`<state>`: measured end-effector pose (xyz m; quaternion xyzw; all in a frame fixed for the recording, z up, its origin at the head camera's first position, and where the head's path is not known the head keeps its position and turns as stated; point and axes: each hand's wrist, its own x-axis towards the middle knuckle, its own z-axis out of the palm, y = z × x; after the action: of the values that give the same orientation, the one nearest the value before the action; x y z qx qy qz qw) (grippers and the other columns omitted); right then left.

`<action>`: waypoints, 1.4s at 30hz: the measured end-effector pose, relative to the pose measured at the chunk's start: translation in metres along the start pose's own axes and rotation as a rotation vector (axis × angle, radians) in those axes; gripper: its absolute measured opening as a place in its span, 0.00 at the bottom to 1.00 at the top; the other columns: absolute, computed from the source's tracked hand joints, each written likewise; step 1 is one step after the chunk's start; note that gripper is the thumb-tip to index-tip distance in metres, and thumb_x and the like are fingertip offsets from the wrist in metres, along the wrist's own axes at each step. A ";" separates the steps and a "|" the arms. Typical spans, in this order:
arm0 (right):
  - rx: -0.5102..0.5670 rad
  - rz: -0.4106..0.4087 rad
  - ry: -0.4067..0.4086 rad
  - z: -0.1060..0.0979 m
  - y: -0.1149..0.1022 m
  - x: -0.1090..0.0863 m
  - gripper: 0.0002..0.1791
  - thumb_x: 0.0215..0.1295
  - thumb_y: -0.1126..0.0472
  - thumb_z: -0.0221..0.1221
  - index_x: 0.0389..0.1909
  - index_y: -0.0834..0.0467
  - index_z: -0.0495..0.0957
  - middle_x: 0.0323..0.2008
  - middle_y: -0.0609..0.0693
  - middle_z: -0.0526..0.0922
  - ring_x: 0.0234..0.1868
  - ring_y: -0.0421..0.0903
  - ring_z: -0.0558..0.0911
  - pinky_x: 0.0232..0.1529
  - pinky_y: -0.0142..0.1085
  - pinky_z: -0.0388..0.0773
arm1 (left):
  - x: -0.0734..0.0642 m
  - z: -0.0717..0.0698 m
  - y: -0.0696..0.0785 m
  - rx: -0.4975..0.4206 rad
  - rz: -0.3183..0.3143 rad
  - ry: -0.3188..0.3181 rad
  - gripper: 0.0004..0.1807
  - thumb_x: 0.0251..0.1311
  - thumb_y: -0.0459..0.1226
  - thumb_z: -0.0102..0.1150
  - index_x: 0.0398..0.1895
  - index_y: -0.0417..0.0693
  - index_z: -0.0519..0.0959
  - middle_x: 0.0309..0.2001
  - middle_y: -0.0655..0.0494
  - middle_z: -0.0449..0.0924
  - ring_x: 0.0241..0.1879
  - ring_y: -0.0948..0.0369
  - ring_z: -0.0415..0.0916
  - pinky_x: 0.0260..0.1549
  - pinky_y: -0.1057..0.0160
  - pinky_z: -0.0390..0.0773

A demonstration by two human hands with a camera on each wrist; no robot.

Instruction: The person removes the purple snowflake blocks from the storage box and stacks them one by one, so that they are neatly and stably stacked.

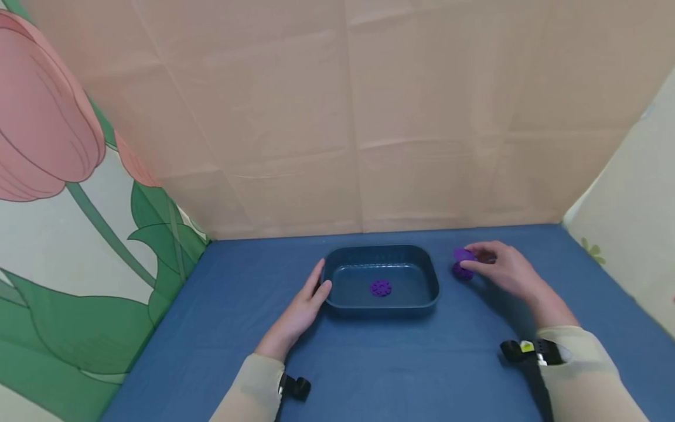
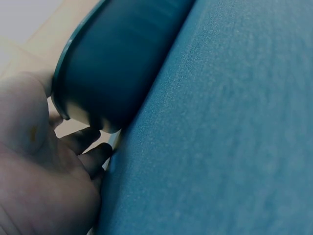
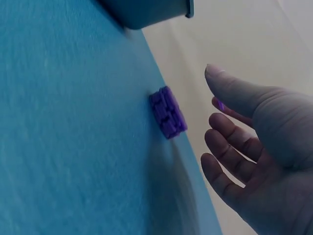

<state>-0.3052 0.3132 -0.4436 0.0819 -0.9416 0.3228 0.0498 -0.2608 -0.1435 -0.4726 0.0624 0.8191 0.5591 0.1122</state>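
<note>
A dark blue rectangular tray (image 1: 337,306) stands on the blue cloth. My left hand (image 1: 299,313) holds its left end, the thumb at the rim and the fingers round the outer wall; in the left wrist view the fingers (image 2: 80,141) show below the tray's edge. Inside lies a round, notched purple piece (image 1: 381,288). To the right of the tray, my right hand (image 1: 503,268) pinches a bright purple piece (image 1: 462,254) between thumb and index finger, mostly hidden in the right wrist view. Just under it, a darker purple ridged disc (image 3: 168,112) rests on the cloth.
Blue cloth (image 1: 401,369) covers the table. A beige sheet (image 1: 358,117) hangs along the back edge. Walls stand at both sides, the left one painted with a large pink tulip (image 1: 47,111) and green leaves.
</note>
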 end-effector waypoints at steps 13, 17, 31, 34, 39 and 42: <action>-0.044 0.025 -0.054 0.006 0.014 0.000 0.32 0.62 0.35 0.63 0.58 0.54 0.80 0.49 0.58 0.83 0.48 0.54 0.79 0.43 0.44 0.75 | -0.001 0.000 -0.001 0.001 -0.002 -0.002 0.37 0.61 0.73 0.43 0.71 0.95 0.42 0.77 0.81 0.37 0.79 0.63 0.33 0.75 0.40 0.43; -0.051 0.030 -0.054 0.007 0.015 0.000 0.31 0.61 0.36 0.64 0.57 0.54 0.81 0.48 0.57 0.83 0.46 0.53 0.78 0.43 0.44 0.75 | -0.002 0.000 0.000 0.000 0.007 0.003 0.37 0.60 0.74 0.43 0.71 0.95 0.43 0.77 0.82 0.37 0.79 0.63 0.34 0.75 0.40 0.43; -0.057 0.010 -0.083 0.010 0.016 0.000 0.32 0.62 0.38 0.64 0.59 0.57 0.80 0.48 0.58 0.82 0.46 0.53 0.78 0.43 0.44 0.76 | -0.002 0.000 0.000 0.007 0.007 0.007 0.36 0.60 0.74 0.43 0.70 0.97 0.43 0.77 0.81 0.38 0.79 0.64 0.34 0.75 0.41 0.43; -0.052 0.011 -0.084 0.010 0.016 -0.001 0.33 0.63 0.38 0.64 0.59 0.57 0.79 0.48 0.58 0.82 0.47 0.53 0.78 0.45 0.47 0.76 | -0.006 0.001 0.006 -0.006 0.002 -0.002 0.36 0.62 0.72 0.43 0.71 0.95 0.43 0.77 0.81 0.37 0.79 0.64 0.33 0.76 0.42 0.42; -0.055 0.005 -0.082 0.011 0.017 -0.002 0.31 0.63 0.40 0.64 0.59 0.58 0.79 0.48 0.58 0.82 0.48 0.54 0.78 0.46 0.48 0.75 | -0.016 0.000 0.022 -0.019 -0.015 -0.023 0.36 0.66 0.67 0.44 0.74 0.90 0.42 0.79 0.76 0.37 0.79 0.63 0.32 0.76 0.42 0.41; -0.055 0.002 -0.082 0.011 0.018 -0.002 0.31 0.63 0.40 0.64 0.59 0.58 0.79 0.48 0.58 0.82 0.48 0.54 0.78 0.46 0.48 0.75 | -0.019 -0.001 0.026 -0.016 -0.014 -0.027 0.36 0.67 0.67 0.44 0.74 0.89 0.42 0.79 0.75 0.37 0.80 0.61 0.33 0.76 0.42 0.41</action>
<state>-0.3068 0.3203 -0.4633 0.0927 -0.9514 0.2933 0.0129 -0.2436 -0.1391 -0.4459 0.0632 0.8135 0.5639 0.1278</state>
